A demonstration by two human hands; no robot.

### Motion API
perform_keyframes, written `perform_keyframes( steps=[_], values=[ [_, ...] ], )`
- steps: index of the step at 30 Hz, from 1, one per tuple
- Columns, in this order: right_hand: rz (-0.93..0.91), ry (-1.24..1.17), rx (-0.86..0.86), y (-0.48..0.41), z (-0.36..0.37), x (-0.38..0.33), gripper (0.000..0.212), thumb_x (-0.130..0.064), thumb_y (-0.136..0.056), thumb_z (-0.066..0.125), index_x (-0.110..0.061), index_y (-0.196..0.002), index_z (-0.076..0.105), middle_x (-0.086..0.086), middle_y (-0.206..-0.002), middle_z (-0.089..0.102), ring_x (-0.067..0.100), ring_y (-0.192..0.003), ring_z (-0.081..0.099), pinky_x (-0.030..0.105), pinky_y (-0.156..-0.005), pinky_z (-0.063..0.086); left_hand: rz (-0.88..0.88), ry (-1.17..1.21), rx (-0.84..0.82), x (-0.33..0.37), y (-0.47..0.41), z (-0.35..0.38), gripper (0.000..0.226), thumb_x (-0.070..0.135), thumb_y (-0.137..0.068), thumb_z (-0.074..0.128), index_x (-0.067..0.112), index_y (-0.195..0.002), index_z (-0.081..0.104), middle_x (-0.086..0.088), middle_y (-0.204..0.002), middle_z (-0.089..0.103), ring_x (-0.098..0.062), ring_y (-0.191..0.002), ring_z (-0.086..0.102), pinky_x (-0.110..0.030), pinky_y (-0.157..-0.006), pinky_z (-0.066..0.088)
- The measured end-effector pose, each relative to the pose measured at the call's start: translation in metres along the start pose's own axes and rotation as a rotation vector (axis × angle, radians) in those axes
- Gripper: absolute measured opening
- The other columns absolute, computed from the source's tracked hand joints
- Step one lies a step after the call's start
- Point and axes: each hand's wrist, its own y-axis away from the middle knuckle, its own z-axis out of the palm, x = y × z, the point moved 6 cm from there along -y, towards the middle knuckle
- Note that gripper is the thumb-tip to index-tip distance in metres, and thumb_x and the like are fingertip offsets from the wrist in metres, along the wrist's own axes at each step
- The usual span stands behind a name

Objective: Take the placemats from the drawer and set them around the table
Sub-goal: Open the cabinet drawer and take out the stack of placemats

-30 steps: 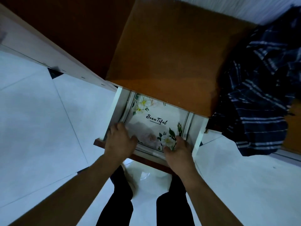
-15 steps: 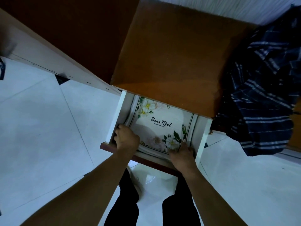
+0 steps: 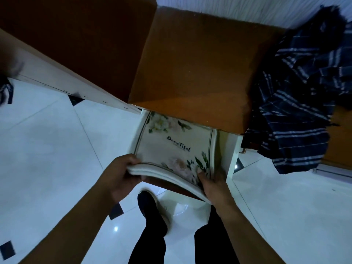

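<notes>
Lifted since half a second ago, the placemats [image 3: 171, 147] now bow upward at their near edge, no longer flat in the drawer [image 3: 231, 149]; their far end is under the wooden top [image 3: 200, 69]. Left hand [image 3: 122, 176] is clamped on the near left corner of the stack, thumb on top, fingers beneath. Right hand [image 3: 213, 185] is closed on the near right corner. A plaid cloth [image 3: 304, 92] hangs to the right, above white floor [image 3: 47, 149].
</notes>
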Motion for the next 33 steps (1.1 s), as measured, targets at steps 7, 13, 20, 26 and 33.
perform_keyframes(
  steps=[7,13,20,26,33],
  values=[
    [0.115,-0.087,-0.070,0.005,-0.009,0.009,0.066,-0.051,-0.080,0.070,-0.024,-0.137,0.051,-0.002,-0.118,0.062,0.022,-0.105,0.059,0.032,-0.093,0.044,-0.114,0.335,-0.050,-0.042,0.025,-0.033,0.037,0.001,-0.078,0.040,-0.004,-0.091,0.074,-0.023,-0.103,0.071,-0.035,-0.088,0.071,-0.042,-0.071,0.061],
    [0.093,-0.005,0.017,0.036,-0.025,0.029,0.042,-0.047,-0.082,0.069,-0.020,-0.114,0.062,-0.010,-0.094,0.063,0.005,-0.080,0.060,0.019,-0.064,0.045,-0.111,0.465,0.020,-0.076,0.035,-0.065,0.043,0.007,-0.078,0.044,-0.004,-0.114,0.066,-0.026,-0.116,0.067,-0.039,-0.105,0.066,-0.051,-0.089,0.054],
    [0.045,0.083,0.077,0.033,-0.028,0.028,0.039,-0.038,-0.080,0.075,-0.006,-0.098,0.063,0.003,-0.080,0.067,0.011,-0.064,0.062,0.013,-0.039,0.038,-0.070,-0.094,0.278,-0.100,0.031,-0.091,0.024,0.004,-0.084,0.051,0.008,-0.106,0.060,-0.018,-0.097,0.064,-0.033,-0.081,0.063,-0.038,-0.057,0.054],
    [0.073,0.055,0.037,0.020,-0.023,0.034,0.031,-0.040,-0.085,0.070,-0.009,-0.090,0.070,0.006,-0.071,0.070,0.017,-0.064,0.066,0.026,-0.054,0.048,-0.003,-0.562,0.194,-0.067,0.011,-0.084,0.049,0.021,-0.066,0.064,0.012,-0.113,0.055,-0.012,-0.094,0.067,-0.024,-0.077,0.067,-0.033,-0.056,0.053],
    [0.050,-0.092,0.035,0.038,-0.018,0.039,0.025,-0.043,-0.087,0.069,-0.019,-0.091,0.066,0.001,-0.081,0.072,0.011,-0.074,0.067,0.024,-0.058,0.049,0.037,-0.762,0.217,-0.026,-0.010,-0.064,0.037,0.033,-0.075,0.067,0.017,-0.108,0.062,-0.014,-0.096,0.070,-0.031,-0.084,0.067,-0.038,-0.067,0.055]
  ],
)
